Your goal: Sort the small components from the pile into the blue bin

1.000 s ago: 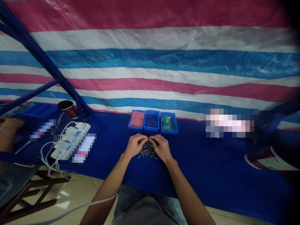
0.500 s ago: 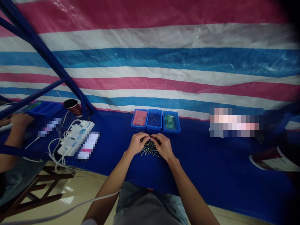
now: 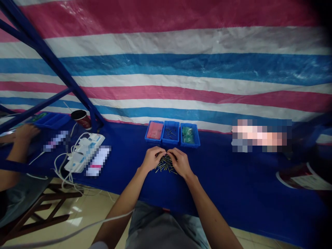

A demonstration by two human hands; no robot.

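Observation:
On the blue table a heap of thin, dark and brass-coloured metal sticks point(image 3: 166, 166) lies spread out, too small to name more exactly. Over its far edge my left hand point(image 3: 152, 158) is closed in a pinch. Facing it, my right hand point(image 3: 180, 161) pinches too, and the fingertips of both hands nearly meet. Whatever is between those fingertips is too small to make out. Just beyond my hands stand three blue bins: one with pink packets point(image 3: 155, 131), one with a few thin dark pieces point(image 3: 170, 132), one with green packets point(image 3: 188, 135).
Left of me are a white power strip point(image 3: 84, 152) with tangled cables, a blurred-out phone-like slab point(image 3: 98, 161) and a dark red cup point(image 3: 81, 119). A co-worker's hand point(image 3: 26, 133) is at the far left. Another red cup point(image 3: 298, 176) is at right. Striped sheeting point(image 3: 181, 93) hangs behind.
My hands stay in nearly the same place, with only slight finger movement at the pinch. The co-worker's hand at the far left has shifted a little to the right.

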